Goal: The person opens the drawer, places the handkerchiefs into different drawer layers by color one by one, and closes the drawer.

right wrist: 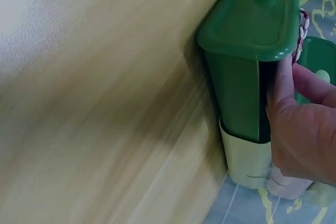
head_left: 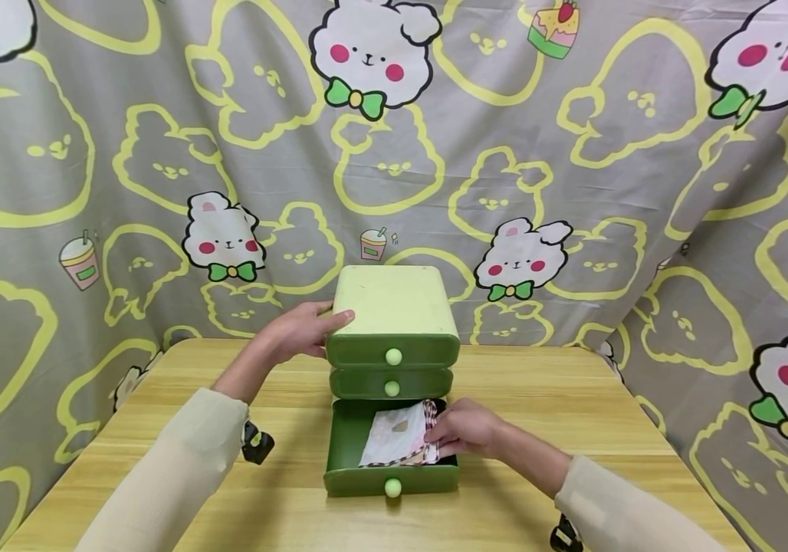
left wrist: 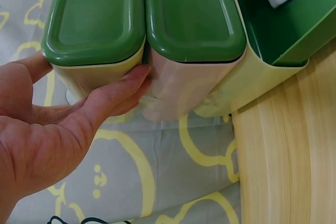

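Observation:
A small drawer unit [head_left: 394, 299] with a pale yellow top and green drawer fronts stands on the table. My left hand [head_left: 304, 330] grips its upper left side, thumb over the top edge; in the left wrist view, the left fingers [left wrist: 121, 90] lie along the side of the top tier. The bottom drawer [head_left: 349, 437] is pulled out and holds a folded white cloth [head_left: 394, 433] with a dark red and white edge. At the drawer's right side my right hand [head_left: 466, 429] pinches the cloth's edge. In the right wrist view only a strip of cloth [right wrist: 301, 35] shows.
The two upper drawers, the top one [head_left: 359, 350] and the middle one [head_left: 359, 383], are pushed in. Each drawer has a round pale green knob [head_left: 392, 487]. Under the unit is a wooden table [head_left: 539, 383]. A grey curtain [head_left: 394, 153] with cartoon rabbits hangs behind it.

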`<state>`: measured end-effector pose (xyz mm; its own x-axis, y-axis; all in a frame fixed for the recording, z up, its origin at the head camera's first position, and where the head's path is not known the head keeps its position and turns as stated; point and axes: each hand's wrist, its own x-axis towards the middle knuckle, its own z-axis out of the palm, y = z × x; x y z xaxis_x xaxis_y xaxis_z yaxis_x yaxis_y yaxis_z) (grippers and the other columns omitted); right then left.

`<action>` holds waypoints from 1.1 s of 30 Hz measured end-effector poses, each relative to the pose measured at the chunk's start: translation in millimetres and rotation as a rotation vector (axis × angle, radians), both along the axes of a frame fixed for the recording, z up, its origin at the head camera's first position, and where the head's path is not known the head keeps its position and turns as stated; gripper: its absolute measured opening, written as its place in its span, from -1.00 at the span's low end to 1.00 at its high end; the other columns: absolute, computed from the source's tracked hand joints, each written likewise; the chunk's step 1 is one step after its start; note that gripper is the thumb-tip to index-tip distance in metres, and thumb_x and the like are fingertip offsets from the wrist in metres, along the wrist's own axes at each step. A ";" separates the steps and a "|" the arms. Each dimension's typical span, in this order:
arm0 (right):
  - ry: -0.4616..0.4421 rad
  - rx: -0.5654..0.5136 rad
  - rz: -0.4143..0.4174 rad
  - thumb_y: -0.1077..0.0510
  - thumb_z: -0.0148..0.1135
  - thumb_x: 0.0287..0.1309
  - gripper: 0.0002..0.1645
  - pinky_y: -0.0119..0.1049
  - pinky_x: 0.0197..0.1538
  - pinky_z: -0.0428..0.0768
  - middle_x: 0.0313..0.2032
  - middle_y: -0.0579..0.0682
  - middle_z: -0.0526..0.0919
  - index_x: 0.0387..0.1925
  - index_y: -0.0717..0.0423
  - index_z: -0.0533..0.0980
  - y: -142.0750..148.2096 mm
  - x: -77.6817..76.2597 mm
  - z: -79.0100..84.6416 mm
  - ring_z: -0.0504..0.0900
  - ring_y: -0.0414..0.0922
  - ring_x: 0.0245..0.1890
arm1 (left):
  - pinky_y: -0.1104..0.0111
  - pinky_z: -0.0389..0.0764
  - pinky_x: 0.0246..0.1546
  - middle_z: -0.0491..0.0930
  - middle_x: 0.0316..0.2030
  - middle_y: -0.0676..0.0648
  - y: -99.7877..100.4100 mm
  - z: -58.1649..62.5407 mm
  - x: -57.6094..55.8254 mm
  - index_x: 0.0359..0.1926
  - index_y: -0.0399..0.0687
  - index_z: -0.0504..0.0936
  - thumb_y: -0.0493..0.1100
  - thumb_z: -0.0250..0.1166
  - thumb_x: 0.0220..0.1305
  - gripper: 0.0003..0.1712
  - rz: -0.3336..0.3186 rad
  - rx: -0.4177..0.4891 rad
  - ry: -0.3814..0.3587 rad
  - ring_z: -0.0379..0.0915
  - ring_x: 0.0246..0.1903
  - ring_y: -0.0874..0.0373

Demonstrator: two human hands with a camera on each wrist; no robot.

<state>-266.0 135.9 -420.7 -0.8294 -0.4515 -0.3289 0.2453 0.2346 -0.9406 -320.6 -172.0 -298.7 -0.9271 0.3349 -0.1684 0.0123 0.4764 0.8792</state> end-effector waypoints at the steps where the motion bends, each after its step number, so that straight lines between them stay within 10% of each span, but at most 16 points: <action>1: -0.002 -0.007 -0.005 0.42 0.30 0.10 -0.84 -0.43 -0.34 0.71 -0.52 -0.02 0.71 -0.27 0.51 0.62 -0.9 0.0 -1.2 0.68 -0.24 -0.51 | 0.06 0.62 0.17 0.57 0.21 -0.28 -0.1 -0.1 -0.1 0.62 -0.12 -0.02 0.20 0.04 0.56 -0.14 -0.004 0.001 0.001 0.55 0.22 -0.12; 33: 0.226 0.122 -0.337 0.35 0.42 0.04 -0.77 -0.28 -0.31 0.74 -0.45 0.02 0.71 -0.27 0.48 0.68 -28.2 -10.7 -20.2 0.61 -0.21 -0.45 | 0.05 0.61 0.18 0.55 0.22 -0.30 -0.1 -0.2 1.0 0.62 -0.15 -0.03 0.19 0.04 0.56 -0.14 -0.004 0.003 -0.002 0.54 0.22 -0.13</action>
<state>-276.7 107.7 -440.9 -0.9814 -0.1115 -0.1564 0.1185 0.2895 -0.9498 -319.6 -172.1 -298.9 -0.9255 0.3387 -0.1695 0.0121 0.4736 0.8807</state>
